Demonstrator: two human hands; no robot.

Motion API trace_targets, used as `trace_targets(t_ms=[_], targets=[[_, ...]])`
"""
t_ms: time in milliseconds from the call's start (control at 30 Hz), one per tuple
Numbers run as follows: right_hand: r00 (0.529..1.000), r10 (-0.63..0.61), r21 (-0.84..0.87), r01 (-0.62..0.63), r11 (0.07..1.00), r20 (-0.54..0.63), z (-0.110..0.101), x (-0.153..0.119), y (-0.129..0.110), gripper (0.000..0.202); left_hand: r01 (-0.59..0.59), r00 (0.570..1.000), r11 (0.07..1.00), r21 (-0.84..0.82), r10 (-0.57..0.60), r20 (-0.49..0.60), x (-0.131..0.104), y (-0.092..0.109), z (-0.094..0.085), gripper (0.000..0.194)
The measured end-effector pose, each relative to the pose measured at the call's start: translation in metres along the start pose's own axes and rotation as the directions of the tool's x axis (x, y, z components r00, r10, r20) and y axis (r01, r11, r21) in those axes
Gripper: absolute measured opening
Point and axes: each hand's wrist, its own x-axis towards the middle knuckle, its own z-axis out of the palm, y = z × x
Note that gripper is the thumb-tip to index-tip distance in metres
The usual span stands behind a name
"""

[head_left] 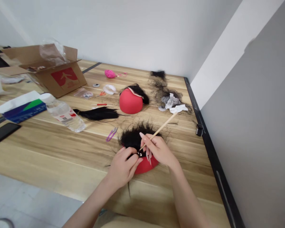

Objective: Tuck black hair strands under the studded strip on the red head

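Note:
Near the table's front, a red dome-shaped form bears a piece with short black hair standing up from it. Small shiny spots show on the dark part between my hands. My left hand is closed at the near left edge of the hairpiece, its fingers bent and pressed onto it. My right hand grips a thin wooden stick like a pen. The stick's lower tip points down at the dark area beside my left fingertips; whether it touches cannot be made out.
Behind stands a second red dome with black hair. Around lie purple thread snips, a black hair bundle, a red-handled tool, orange scissors, a water bottle, an open cardboard box and crumpled tissue.

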Motion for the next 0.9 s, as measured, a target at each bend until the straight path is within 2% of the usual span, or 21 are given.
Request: trace_targets(t_ms=[167,333,567,900], targets=[[1.000,0.015,0.083,-0.013,0.996,-0.025,0.0000,0.0015,0.0062,0.051,-0.044,0.998,0.990,0.134,0.037,0.056,0.0035,-0.0017,0.0021,0.035],[0.999,0.026,0.085,-0.024,0.996,-0.024,-0.0004,0.0020,0.0078,0.048,-0.042,0.989,0.974,0.225,0.009,0.145,0.0070,0.0008,0.0031,0.033],[1.000,0.019,0.083,-0.020,0.996,0.014,-0.0016,0.0019,0.0060,0.046,-0.001,0.985,0.966,0.257,-0.044,0.170,0.0101,0.0030,0.0035,0.031],[1.000,0.004,0.078,-0.006,0.997,0.024,-0.0025,0.0001,0.0041,0.042,0.002,0.984,0.969,0.245,-0.046,0.175,0.0101,0.0029,0.0020,0.031]])
